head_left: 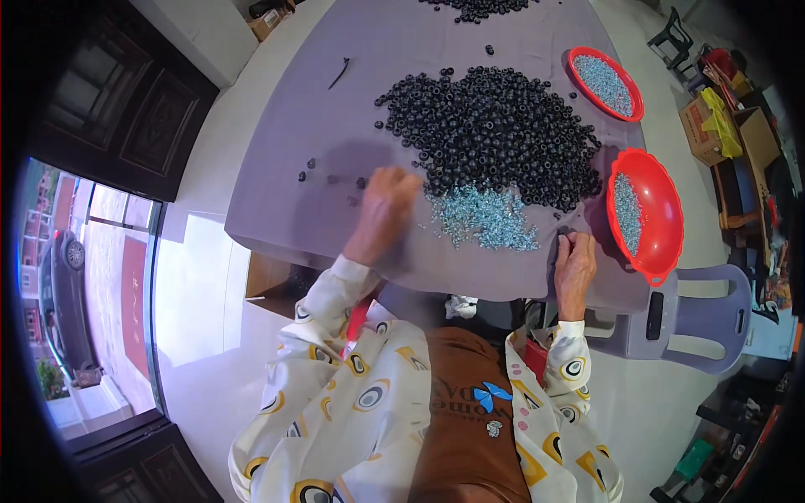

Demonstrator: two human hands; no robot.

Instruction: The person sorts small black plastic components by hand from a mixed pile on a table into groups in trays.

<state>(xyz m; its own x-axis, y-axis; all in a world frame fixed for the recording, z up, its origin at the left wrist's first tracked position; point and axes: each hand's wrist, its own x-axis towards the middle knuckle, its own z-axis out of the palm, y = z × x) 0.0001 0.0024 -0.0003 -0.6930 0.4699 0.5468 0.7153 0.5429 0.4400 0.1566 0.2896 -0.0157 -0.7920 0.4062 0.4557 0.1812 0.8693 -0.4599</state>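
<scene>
On the grey-covered table lies a wide heap of small black round pieces (495,126), several showing a hollow in the middle. Against its near edge spreads a pile of tiny shiny blue-silver pieces (482,218). My left hand (387,210) is over the table just left of both piles, smeared by motion, so its fingers and anything in them are unclear. To the right of the shiny pile, my right hand (575,264) rests at the table's near edge with its fingers drawn together. What they hold, if anything, is too small to make out.
A red scalloped bowl (662,214) with shiny pieces stands at the right edge, and a red-rimmed dish (635,99) of them lies beyond. A few loose black pieces (303,176) and a thin black strip (339,73) lie left. A grey plastic chair (708,348) stands near right.
</scene>
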